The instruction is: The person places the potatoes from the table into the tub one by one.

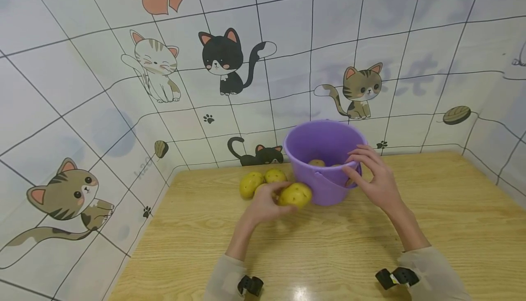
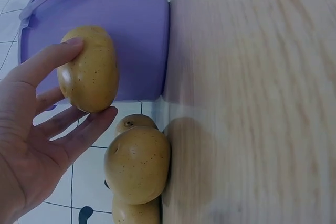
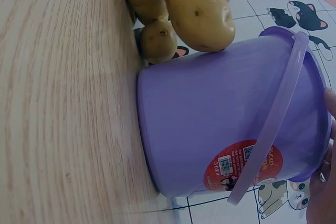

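My left hand point(image 1: 263, 206) holds a yellow potato point(image 1: 297, 194) between thumb and fingers, above the table beside the bucket. The purple bucket point(image 1: 327, 196) stands upright, its handle hanging down at the front, and a red label shows in the right wrist view. My right hand point(image 1: 380, 186) grips the bucket's rim at the right, fingers and thumb on either side of the wall. Inside the bucket lie potatoes point(image 1: 316, 163), mostly hidden by the front wall. A few more potatoes point(image 2: 137, 165) lie on the table left of the bucket, partly hidden by my left hand in the head view.
The wooden table point(image 1: 197, 246) reaches back to a wall point(image 1: 287, 86) covered in a tile pattern with cartoon cats. Another wall rises along the table's left side. Black straps point(image 1: 250, 285) sit on both sleeves.
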`<action>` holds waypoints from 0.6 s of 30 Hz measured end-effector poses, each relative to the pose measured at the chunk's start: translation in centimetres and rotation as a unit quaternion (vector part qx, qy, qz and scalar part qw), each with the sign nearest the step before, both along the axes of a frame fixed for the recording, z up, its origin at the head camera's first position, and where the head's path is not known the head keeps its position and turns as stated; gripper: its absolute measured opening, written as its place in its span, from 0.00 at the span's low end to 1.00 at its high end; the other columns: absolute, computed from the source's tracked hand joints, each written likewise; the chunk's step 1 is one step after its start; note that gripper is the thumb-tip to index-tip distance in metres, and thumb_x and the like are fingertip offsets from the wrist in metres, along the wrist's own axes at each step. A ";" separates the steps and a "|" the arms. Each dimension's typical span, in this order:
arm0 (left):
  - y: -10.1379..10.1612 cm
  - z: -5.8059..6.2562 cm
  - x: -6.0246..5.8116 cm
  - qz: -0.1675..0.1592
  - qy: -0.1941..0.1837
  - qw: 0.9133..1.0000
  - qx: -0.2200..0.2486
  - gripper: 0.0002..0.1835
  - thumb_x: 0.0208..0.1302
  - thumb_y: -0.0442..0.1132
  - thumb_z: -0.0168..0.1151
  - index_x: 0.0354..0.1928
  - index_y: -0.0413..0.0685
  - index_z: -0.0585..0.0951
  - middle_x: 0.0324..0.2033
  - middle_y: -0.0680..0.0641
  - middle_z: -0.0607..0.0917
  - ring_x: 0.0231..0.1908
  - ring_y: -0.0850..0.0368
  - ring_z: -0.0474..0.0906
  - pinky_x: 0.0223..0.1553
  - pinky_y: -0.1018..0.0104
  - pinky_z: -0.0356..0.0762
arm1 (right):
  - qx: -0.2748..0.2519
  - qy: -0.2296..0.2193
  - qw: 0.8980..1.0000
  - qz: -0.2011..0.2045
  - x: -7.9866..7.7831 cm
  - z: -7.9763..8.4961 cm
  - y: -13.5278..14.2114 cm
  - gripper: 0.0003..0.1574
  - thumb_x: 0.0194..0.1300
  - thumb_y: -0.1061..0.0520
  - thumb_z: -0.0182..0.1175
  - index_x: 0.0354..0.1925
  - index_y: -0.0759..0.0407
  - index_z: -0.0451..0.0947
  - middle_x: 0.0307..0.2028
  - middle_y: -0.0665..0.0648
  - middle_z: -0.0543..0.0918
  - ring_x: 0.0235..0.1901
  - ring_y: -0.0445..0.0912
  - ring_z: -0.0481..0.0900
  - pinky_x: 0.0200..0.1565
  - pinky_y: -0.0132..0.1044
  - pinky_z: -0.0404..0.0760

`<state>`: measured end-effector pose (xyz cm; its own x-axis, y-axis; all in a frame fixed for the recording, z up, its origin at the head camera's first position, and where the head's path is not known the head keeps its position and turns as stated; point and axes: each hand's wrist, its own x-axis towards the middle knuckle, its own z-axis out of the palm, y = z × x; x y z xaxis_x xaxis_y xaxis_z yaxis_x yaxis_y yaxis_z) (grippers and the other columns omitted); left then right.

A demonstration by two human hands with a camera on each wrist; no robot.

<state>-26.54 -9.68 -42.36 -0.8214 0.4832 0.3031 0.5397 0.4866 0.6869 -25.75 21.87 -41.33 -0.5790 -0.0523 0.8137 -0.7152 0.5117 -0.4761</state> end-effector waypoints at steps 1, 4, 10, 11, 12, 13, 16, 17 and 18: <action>-0.1 0.0 0.0 0.001 0.003 1.000 0.004 0.34 0.50 0.45 0.80 0.60 0.44 0.82 0.52 0.48 0.86 0.43 0.57 0.81 0.46 0.60 0.83 | 0.000 0.000 1.000 0.000 0.0 0.0 0.0 0.12 0.57 0.66 0.72 0.41 0.59 0.84 0.51 0.59 0.83 0.66 0.55 0.70 0.70 0.32 0.62; -0.4 0.3 -0.1 0.001 0.012 1.000 0.019 0.33 0.51 0.44 0.80 0.60 0.42 0.82 0.54 0.47 0.85 0.45 0.55 0.82 0.47 0.62 0.83 | 0.001 -0.001 1.000 0.000 0.0 0.0 0.0 0.12 0.57 0.66 0.72 0.41 0.59 0.84 0.51 0.59 0.83 0.66 0.55 0.69 0.70 0.32 0.62; -0.8 0.9 0.0 -0.006 0.008 0.997 0.075 0.32 0.53 0.42 0.79 0.60 0.41 0.81 0.53 0.44 0.85 0.44 0.50 0.82 0.43 0.65 0.84 | -0.003 -0.004 1.000 0.000 0.1 0.1 0.0 0.12 0.57 0.67 0.72 0.40 0.59 0.84 0.51 0.58 0.83 0.66 0.56 0.69 0.70 0.33 0.61; -0.8 1.0 0.1 -0.006 0.004 0.996 0.087 0.32 0.53 0.41 0.79 0.60 0.41 0.81 0.53 0.44 0.85 0.45 0.49 0.82 0.43 0.66 0.85 | -0.003 -0.004 1.000 0.000 0.1 0.1 -0.1 0.12 0.57 0.67 0.72 0.40 0.58 0.84 0.51 0.58 0.83 0.66 0.56 0.69 0.70 0.33 0.61; -0.9 1.1 0.1 -0.007 -0.001 0.995 0.099 0.32 0.53 0.40 0.80 0.60 0.41 0.81 0.53 0.43 0.85 0.45 0.48 0.82 0.43 0.66 0.85 | -0.003 -0.005 1.000 0.000 0.1 0.1 -0.1 0.12 0.57 0.67 0.72 0.40 0.58 0.84 0.51 0.59 0.83 0.66 0.56 0.69 0.70 0.33 0.61; -0.9 1.2 0.1 -0.007 -0.008 0.994 0.113 0.32 0.52 0.39 0.80 0.60 0.41 0.81 0.53 0.43 0.85 0.45 0.48 0.82 0.43 0.65 0.86 | -0.003 -0.005 1.000 0.000 0.1 0.1 -0.1 0.12 0.57 0.67 0.72 0.40 0.58 0.84 0.51 0.59 0.83 0.66 0.56 0.69 0.70 0.33 0.61; -1.0 1.4 0.2 -0.004 -0.027 0.989 0.145 0.32 0.52 0.38 0.80 0.60 0.41 0.81 0.53 0.44 0.85 0.46 0.48 0.81 0.44 0.61 0.86 | -0.002 -0.006 1.000 0.000 0.1 0.1 -0.1 0.12 0.57 0.66 0.72 0.40 0.57 0.85 0.51 0.59 0.83 0.65 0.58 0.70 0.71 0.33 0.60; -1.1 1.5 0.2 -0.001 -0.032 0.988 0.152 0.32 0.52 0.38 0.80 0.61 0.41 0.81 0.52 0.44 0.85 0.47 0.48 0.81 0.45 0.60 0.86 | -0.002 -0.007 1.000 0.001 0.1 0.2 -0.1 0.12 0.57 0.66 0.72 0.40 0.57 0.85 0.51 0.59 0.83 0.65 0.58 0.70 0.71 0.33 0.60; -1.1 1.6 0.3 0.002 -0.035 0.987 0.158 0.32 0.52 0.37 0.80 0.61 0.41 0.81 0.52 0.43 0.85 0.47 0.47 0.81 0.46 0.58 0.86 | -0.002 -0.007 1.000 0.002 0.1 0.2 -0.1 0.12 0.57 0.66 0.72 0.40 0.57 0.85 0.51 0.59 0.83 0.65 0.59 0.70 0.71 0.33 0.60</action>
<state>-26.27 -10.75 -40.77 -0.8480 0.3697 0.3798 0.4832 0.2445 0.8407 -25.66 21.76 -41.15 -0.5899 -0.0509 0.8059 -0.7102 0.5076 -0.4878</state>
